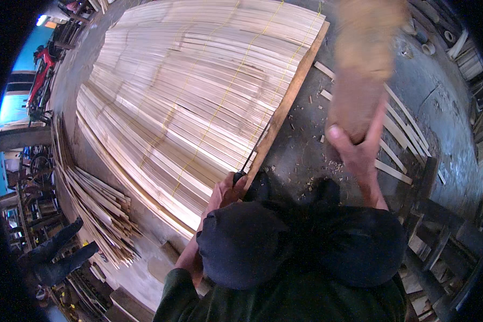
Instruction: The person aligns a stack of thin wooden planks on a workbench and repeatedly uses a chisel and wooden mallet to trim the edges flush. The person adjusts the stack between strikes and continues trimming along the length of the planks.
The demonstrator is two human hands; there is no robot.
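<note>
My left hand (224, 194) is closed around the black handle of a long, thin knife (248, 160). The blade lies along the right edge of a wide mat of pale wooden slats (209, 107), tied across with yellow cord, beside a brown wooden board (285, 103). My right hand (360, 155) grips the near end of a thick wooden mallet (364, 59). Motion blurs the mallet, which is raised over the floor to the right of the board.
Loose pale strips (400, 121) and small offcuts lie on the grey floor at the right. A bundle of thin strips (99, 209) lies at the left. Dark wooden furniture (440, 236) stands close on my right. Far left are a red motorbike (42, 72) and a person's legs (64, 252).
</note>
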